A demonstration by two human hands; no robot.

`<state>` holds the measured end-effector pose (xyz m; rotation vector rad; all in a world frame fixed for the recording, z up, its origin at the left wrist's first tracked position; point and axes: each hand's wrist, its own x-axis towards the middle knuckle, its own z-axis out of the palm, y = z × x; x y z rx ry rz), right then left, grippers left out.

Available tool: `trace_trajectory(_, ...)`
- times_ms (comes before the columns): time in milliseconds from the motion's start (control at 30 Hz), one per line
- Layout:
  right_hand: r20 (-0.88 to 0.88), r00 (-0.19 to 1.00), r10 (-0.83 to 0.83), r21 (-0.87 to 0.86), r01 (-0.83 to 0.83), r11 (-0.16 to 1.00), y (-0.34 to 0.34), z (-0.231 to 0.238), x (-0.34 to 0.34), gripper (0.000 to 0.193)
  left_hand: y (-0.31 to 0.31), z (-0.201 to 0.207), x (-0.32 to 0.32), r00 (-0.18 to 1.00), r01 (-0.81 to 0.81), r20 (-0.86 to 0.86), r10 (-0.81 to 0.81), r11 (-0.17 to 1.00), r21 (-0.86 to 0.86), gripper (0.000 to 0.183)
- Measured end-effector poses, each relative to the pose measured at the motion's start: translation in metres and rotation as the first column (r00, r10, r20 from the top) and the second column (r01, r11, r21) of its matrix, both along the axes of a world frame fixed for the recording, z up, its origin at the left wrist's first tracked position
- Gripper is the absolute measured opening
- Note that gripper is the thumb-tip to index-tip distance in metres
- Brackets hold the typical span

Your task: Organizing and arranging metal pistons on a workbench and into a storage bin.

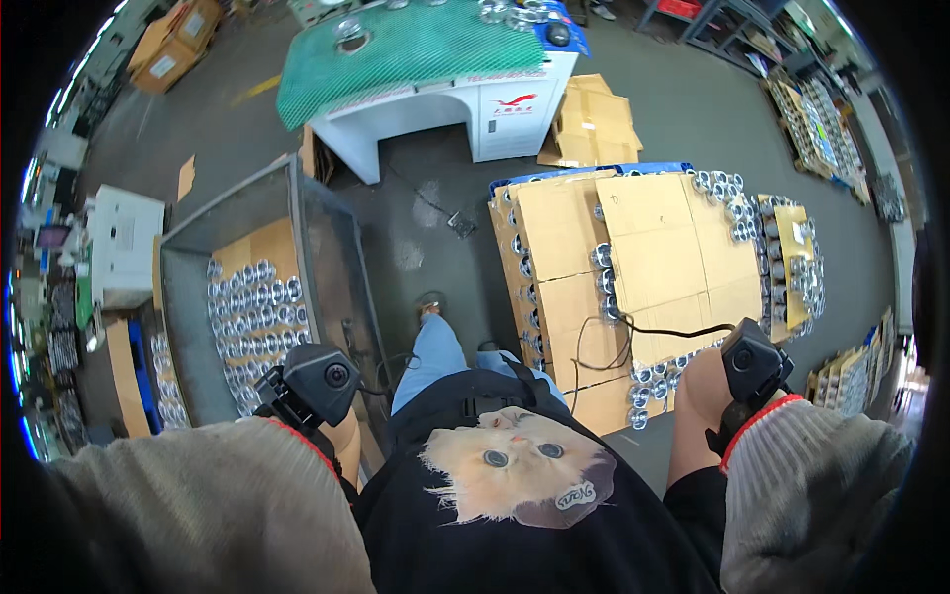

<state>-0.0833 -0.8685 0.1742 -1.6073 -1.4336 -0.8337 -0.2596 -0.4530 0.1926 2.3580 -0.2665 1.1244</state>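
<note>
My left hand, in a grey-white knitted glove with a red-edged cuff, is raised close at the lower left. My right hand wears a matching glove and is raised at the lower right. Both gloves run out of the picture, so their fingers and anything in them are hidden. A black wrist camera is strapped by the left cuff, another wrist camera by the right. Beyond the left hand, rows of shiny metal rings lie on cardboard inside a grey metal bin.
To the right, a layered stack of cardboard sheets has metal rings between its layers. A white desk with a green mesh mat stands ahead. Flattened cardboard lies beside it. A thin black cable hangs near the right wrist.
</note>
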Motion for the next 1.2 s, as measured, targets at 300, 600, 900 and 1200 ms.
trace_trajectory(300, 0.106, 0.828, -0.55, 0.162, 0.532, 0.831, 0.131, 0.005, 0.018, 0.021, 0.067, -0.01, 0.126, 0.979, 0.108, -0.134, -0.157, 0.943, -0.314, 0.059)
trace_trajectory(600, -0.171, 0.536, -0.827, -0.4, 0.729, 0.555, 0.107, -0.101, 0.053, 0.028, -0.017, -0.087, 0.412, 0.857, 0.486, -0.255, -0.449, 0.867, 0.106, 0.032)
trace_trajectory(900, -0.269, 0.004, -0.963, -0.853, 0.463, 0.241, 0.009, -0.308, -0.019, 0.02, -0.195, -0.299, 0.499, 0.423, 0.87, -0.844, -0.33, 0.407, 0.276, 0.041)
trace_trajectory(1200, -0.86, -0.398, -0.319, -0.506, 0.582, 0.636, 0.037, -0.374, -0.009, 0.035, -0.231, -0.313, 0.373, -0.449, 0.271, -0.581, -0.679, 0.516, -0.812, 0.054)
